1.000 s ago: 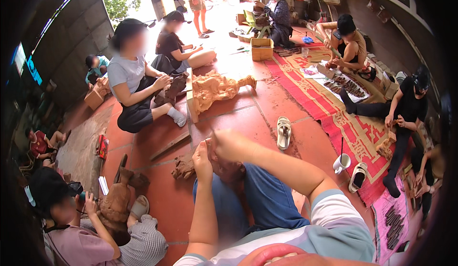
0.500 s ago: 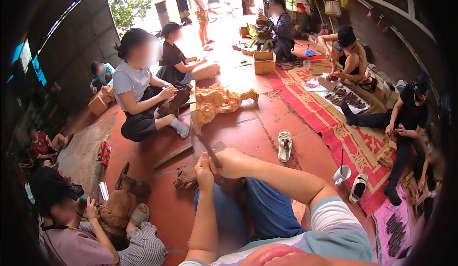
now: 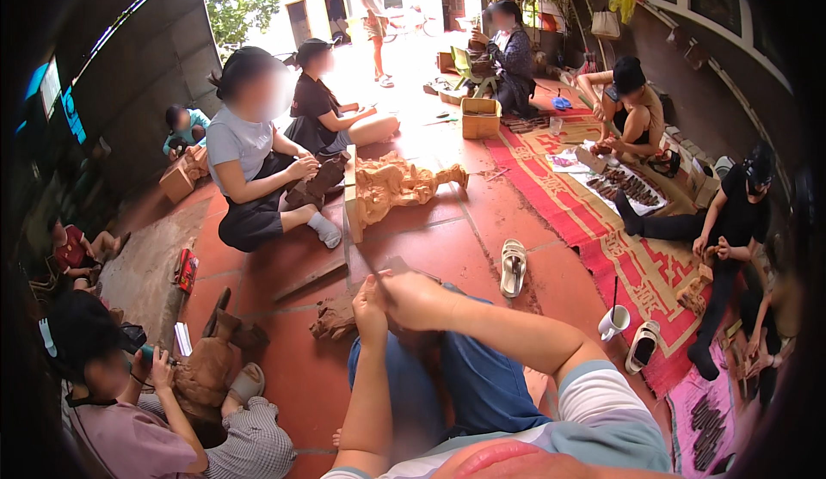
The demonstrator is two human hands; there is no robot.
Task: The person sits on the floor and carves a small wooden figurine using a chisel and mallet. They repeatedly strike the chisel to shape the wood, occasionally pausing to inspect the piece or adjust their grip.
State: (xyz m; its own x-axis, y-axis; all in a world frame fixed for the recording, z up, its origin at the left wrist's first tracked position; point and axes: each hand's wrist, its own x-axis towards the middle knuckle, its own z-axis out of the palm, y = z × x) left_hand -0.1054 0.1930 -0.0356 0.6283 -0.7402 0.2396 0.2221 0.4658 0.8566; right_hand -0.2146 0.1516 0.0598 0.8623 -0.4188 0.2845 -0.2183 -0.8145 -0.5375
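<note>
Above your blue-clad knee, your left hand [image 3: 370, 311] and right hand [image 3: 419, 300] close together on something small and dark; you cannot tell exactly what it is. Keep both grips firm and the piece braced against your leg. A small brown carving [image 3: 334, 320] lies on the red tiled floor [image 3: 447, 247] just left of your hands.

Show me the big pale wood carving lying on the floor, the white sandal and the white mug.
Pale wood carving [image 3: 397, 185], head view, on its carved middle.
White sandal [image 3: 513, 267], head view, on its strap.
White mug [image 3: 614, 321], head view, on its side wall.
</note>
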